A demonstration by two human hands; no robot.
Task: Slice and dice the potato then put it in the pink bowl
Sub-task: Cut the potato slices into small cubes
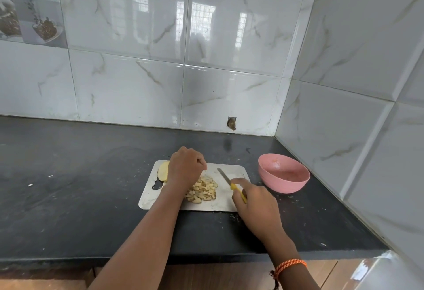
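A steel cutting board [224, 202] lies on the dark counter. On its middle sits a heap of diced potato [203, 190]. Uncut potato slices [163, 170] lie at the board's far left corner. My left hand [186, 167] hovers over the far side of the heap with its fingers curled; what they hold, if anything, is hidden. My right hand [255, 202] grips the yellow handle of a knife [226, 178], whose blade points away over the board's right part. The pink bowl [283, 176] stands right of the board and holds no potato.
The black counter [80, 186] runs left with small white crumbs on it. Tiled walls close the back and the right side, forming a corner just behind the bowl. The counter's front edge runs below my forearms.
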